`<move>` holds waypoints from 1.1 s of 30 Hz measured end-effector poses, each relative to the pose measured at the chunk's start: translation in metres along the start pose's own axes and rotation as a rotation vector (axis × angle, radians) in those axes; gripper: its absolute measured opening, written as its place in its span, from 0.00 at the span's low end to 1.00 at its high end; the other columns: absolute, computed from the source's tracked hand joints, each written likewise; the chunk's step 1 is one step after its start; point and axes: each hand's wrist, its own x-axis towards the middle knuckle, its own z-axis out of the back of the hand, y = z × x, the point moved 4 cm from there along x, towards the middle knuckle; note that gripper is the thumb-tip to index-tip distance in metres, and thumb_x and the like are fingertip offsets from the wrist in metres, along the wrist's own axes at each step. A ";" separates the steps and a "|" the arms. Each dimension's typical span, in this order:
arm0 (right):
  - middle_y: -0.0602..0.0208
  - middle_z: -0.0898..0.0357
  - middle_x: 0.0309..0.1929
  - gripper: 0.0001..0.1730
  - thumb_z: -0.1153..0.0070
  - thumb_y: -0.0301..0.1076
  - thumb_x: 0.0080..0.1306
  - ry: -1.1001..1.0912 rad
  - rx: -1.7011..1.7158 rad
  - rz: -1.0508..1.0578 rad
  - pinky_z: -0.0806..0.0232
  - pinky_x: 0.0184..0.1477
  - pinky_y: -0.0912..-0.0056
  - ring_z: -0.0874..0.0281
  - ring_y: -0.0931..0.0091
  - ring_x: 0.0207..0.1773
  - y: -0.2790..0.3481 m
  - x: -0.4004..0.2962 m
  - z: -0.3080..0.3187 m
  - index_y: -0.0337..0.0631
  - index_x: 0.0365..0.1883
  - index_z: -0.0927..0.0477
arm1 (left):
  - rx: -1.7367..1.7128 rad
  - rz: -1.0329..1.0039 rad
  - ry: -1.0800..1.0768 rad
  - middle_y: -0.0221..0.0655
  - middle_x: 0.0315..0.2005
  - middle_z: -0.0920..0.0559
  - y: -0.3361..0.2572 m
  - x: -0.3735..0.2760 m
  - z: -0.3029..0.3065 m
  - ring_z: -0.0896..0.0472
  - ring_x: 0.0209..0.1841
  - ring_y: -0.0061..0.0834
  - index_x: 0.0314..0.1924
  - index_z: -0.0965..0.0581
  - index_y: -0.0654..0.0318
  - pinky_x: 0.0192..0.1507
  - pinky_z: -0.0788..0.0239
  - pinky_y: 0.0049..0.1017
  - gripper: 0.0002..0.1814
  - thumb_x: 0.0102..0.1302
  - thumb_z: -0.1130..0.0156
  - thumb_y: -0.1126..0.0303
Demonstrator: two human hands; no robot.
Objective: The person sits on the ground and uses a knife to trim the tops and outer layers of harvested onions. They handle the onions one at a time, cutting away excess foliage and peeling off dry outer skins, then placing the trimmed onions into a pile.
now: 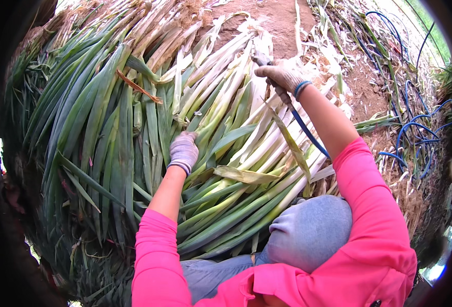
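A large heap of green onions or leeks (226, 96), with pale stalks and long green leaves, spreads on the ground before me. My right hand (281, 75), in a light knitted glove, grips a metal spray or air gun (262, 59) with a blue hose (306, 130) running back under my forearm. Its tip points at the white stalk ends. My left hand (184, 147), gloved too, rests among the leaves with its fingers curled down; whether it holds a stalk is hidden. A yellowed leaf (245, 175) lies across the stalks to its right.
Bare soil (287, 15) with peeled scraps lies beyond the stalks. Coiled blue hose (414, 130) rests among litter at the right. Unpeeled stalks with dry brown skins (164, 34) are piled at the upper left. My denim-covered knee (310, 230) is beside the heap.
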 end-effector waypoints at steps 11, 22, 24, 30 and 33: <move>0.74 0.24 0.23 0.21 0.31 0.49 0.59 0.392 -0.074 -0.010 0.37 0.23 0.80 0.29 0.85 0.22 -0.004 -0.084 -0.047 0.41 0.37 0.19 | -0.124 -0.336 0.209 0.44 0.44 0.17 -0.060 -0.044 0.027 0.19 0.48 0.46 0.47 0.18 0.62 0.53 0.26 0.40 0.17 0.58 0.46 0.78; 0.71 0.23 0.24 0.22 0.32 0.49 0.59 0.191 -0.009 -0.063 0.41 0.14 0.77 0.36 0.82 0.11 -0.003 -0.035 -0.009 0.37 0.34 0.20 | -0.070 -0.157 -0.015 0.41 0.63 0.25 -0.027 -0.019 -0.008 0.28 0.65 0.45 0.55 0.20 0.54 0.66 0.34 0.43 0.20 0.63 0.44 0.74; 0.68 0.25 0.21 0.22 0.34 0.49 0.61 0.125 -0.025 -0.102 0.39 0.11 0.71 0.35 0.77 0.08 -0.007 -0.020 0.003 0.36 0.31 0.23 | -0.130 -0.147 -0.063 0.43 0.62 0.25 -0.025 -0.014 -0.011 0.26 0.63 0.47 0.60 0.24 0.55 0.66 0.34 0.43 0.23 0.64 0.46 0.76; 0.71 0.23 0.24 0.24 0.32 0.49 0.60 0.204 -0.092 0.055 0.33 0.25 0.76 0.28 0.82 0.21 -0.007 -0.039 -0.024 0.39 0.44 0.18 | -0.076 -0.395 -0.346 0.47 0.54 0.21 -0.006 0.010 0.038 0.23 0.59 0.46 0.60 0.26 0.62 0.67 0.32 0.40 0.26 0.59 0.44 0.82; 0.71 0.21 0.25 0.26 0.30 0.52 0.55 0.316 -0.144 -0.006 0.31 0.31 0.75 0.24 0.80 0.28 -0.015 -0.062 -0.040 0.41 0.42 0.17 | 0.209 -0.407 -0.706 0.44 0.62 0.25 0.010 0.030 0.147 0.29 0.67 0.43 0.66 0.29 0.59 0.71 0.38 0.37 0.29 0.65 0.34 0.69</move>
